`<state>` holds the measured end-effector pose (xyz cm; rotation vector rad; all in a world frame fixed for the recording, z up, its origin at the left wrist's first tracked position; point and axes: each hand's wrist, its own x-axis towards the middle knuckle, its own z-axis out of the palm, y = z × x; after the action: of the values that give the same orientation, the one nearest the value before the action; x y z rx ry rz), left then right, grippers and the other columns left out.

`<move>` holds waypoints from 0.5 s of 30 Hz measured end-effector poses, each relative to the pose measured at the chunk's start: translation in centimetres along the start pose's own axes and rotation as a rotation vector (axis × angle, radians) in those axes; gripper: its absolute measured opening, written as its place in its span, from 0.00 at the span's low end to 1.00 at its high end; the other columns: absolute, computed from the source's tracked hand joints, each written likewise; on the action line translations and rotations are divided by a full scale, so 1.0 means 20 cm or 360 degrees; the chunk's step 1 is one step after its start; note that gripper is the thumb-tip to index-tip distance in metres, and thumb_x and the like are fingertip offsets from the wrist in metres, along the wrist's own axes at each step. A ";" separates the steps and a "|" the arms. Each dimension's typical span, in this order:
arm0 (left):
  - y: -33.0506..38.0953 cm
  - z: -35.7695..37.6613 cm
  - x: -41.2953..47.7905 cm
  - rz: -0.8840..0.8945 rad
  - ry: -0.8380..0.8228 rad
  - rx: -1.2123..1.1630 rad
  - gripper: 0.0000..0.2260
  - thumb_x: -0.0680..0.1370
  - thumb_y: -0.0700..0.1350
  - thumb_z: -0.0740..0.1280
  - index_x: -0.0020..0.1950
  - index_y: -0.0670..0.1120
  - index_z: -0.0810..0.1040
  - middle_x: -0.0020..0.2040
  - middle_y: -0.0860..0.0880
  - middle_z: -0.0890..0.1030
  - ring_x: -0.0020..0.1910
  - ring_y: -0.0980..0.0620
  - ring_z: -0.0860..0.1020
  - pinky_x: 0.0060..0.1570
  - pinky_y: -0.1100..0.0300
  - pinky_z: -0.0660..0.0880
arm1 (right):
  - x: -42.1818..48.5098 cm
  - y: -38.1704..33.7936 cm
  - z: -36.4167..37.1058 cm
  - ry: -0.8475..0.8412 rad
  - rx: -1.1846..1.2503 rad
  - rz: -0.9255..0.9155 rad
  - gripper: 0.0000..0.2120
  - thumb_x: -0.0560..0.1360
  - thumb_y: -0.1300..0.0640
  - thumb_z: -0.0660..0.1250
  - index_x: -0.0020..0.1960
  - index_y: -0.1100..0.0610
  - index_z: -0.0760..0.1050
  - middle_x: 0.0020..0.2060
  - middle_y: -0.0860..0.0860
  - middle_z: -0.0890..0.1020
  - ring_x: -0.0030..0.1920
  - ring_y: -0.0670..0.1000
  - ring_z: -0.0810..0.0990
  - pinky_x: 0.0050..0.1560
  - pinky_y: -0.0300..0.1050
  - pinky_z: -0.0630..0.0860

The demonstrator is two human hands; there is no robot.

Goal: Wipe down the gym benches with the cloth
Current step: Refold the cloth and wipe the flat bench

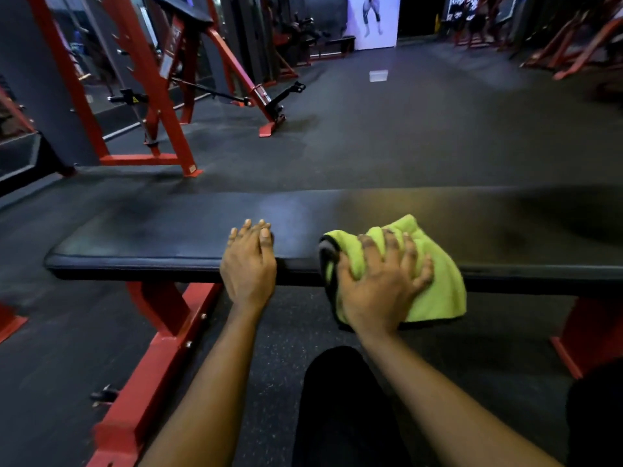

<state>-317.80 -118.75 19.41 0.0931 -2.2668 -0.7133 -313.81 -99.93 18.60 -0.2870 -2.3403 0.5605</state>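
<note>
A flat black padded gym bench on a red steel frame runs across the view in front of me. My right hand presses a bunched lime-green cloth against the near edge of the pad, fingers spread over it; part of the cloth hangs below the edge. My left hand rests flat on the near edge of the pad to the left of the cloth, fingers together, holding nothing.
The bench's red legs stand on dark rubber floor. A red rack machine stands behind the bench at the left, more red equipment at the far right. A small pale block lies on the floor beyond. My dark-clad knee is below.
</note>
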 end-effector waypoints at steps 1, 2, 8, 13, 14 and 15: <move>0.00 -0.01 0.00 -0.0065 0.0025 -0.0031 0.24 0.81 0.51 0.51 0.60 0.41 0.82 0.62 0.42 0.81 0.68 0.45 0.74 0.72 0.52 0.62 | -0.02 -0.05 0.01 -0.0006 0.0004 -0.0024 0.23 0.71 0.35 0.63 0.60 0.45 0.80 0.67 0.51 0.76 0.72 0.58 0.67 0.72 0.63 0.54; 0.03 0.00 0.00 -0.0109 0.0038 -0.0048 0.23 0.82 0.50 0.52 0.60 0.40 0.82 0.62 0.42 0.81 0.69 0.44 0.73 0.73 0.52 0.61 | -0.03 -0.07 0.02 -0.0023 0.0004 -0.0086 0.24 0.71 0.34 0.62 0.60 0.45 0.80 0.68 0.51 0.76 0.72 0.58 0.67 0.72 0.63 0.53; 0.29 0.10 -0.01 -0.0042 -0.0031 -0.0135 0.21 0.82 0.48 0.53 0.58 0.39 0.82 0.61 0.40 0.81 0.69 0.44 0.72 0.75 0.53 0.57 | 0.10 0.28 -0.09 -0.0026 -0.0037 -0.0349 0.24 0.73 0.32 0.62 0.59 0.44 0.79 0.64 0.49 0.78 0.69 0.56 0.71 0.71 0.60 0.58; 0.53 0.26 -0.04 0.0009 -0.0289 -0.0196 0.30 0.79 0.60 0.47 0.59 0.45 0.82 0.65 0.41 0.78 0.72 0.44 0.69 0.73 0.54 0.58 | 0.32 0.79 -0.26 0.0295 -0.0171 0.0214 0.20 0.72 0.38 0.63 0.56 0.48 0.81 0.61 0.48 0.80 0.68 0.56 0.72 0.69 0.62 0.60; 0.58 0.28 -0.05 0.0043 -0.0372 -0.0190 0.29 0.80 0.60 0.47 0.59 0.46 0.82 0.67 0.41 0.77 0.73 0.43 0.68 0.73 0.53 0.59 | 0.32 0.82 -0.27 0.0329 -0.0154 0.0319 0.20 0.72 0.38 0.63 0.56 0.48 0.82 0.62 0.49 0.80 0.69 0.56 0.71 0.70 0.63 0.59; 0.61 0.30 -0.06 0.0083 -0.0444 -0.0174 0.28 0.80 0.59 0.48 0.60 0.46 0.82 0.67 0.41 0.76 0.73 0.42 0.68 0.73 0.52 0.60 | 0.31 0.80 -0.26 0.0348 -0.0116 0.0384 0.20 0.72 0.39 0.64 0.55 0.48 0.82 0.63 0.49 0.80 0.70 0.57 0.70 0.71 0.63 0.58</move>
<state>-319.28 -105.28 21.58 -0.1251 -2.4771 -0.8656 -314.08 -81.99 18.22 -0.6387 -2.1300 0.5296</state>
